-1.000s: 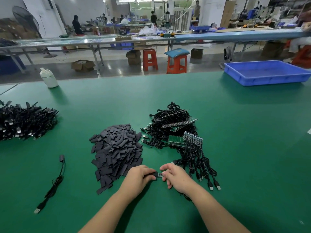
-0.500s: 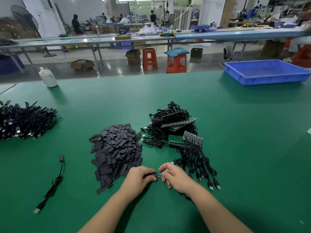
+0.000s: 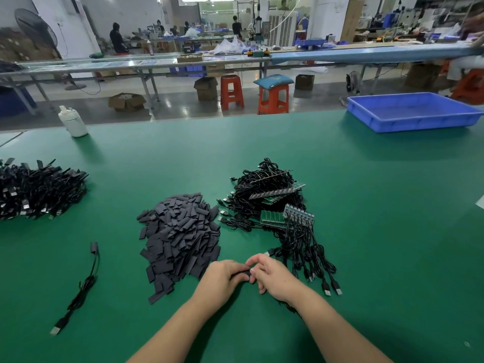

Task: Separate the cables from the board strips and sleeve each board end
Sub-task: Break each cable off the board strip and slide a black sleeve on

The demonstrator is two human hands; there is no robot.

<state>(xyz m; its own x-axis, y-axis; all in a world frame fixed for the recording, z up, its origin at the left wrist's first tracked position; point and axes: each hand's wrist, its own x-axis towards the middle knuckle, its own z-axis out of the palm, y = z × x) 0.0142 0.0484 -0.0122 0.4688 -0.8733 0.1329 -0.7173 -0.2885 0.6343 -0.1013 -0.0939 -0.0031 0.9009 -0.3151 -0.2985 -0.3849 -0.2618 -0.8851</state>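
Two bare hands meet at the lower centre of the frame over a green work table (image 3: 366,205). The left hand (image 3: 222,280) curls its fingers round a small black sleeve (image 3: 242,274), and the right hand (image 3: 272,276) pinches at the same piece with thumb and forefinger — the board end itself is hidden between the fingers, so how far the sleeve sits over it cannot be told.

Just above the left hand lies a heap of flat dark sleeves (image 3: 180,237). To its right, at the centre of the frame, a tangle of black cables (image 3: 267,195) carries several green board strips (image 3: 275,218), with loose USB plugs trailing down toward the right wrist. One finished cable (image 3: 83,284) lies alone at lower left, and a larger pile of black cables (image 3: 36,189) fills the left edge.

Farther back, a white bottle (image 3: 72,121) stands at upper left of the table and a blue tray (image 3: 413,111) at upper right — beyond them, orange stools (image 3: 231,91) and a long bench with people at work
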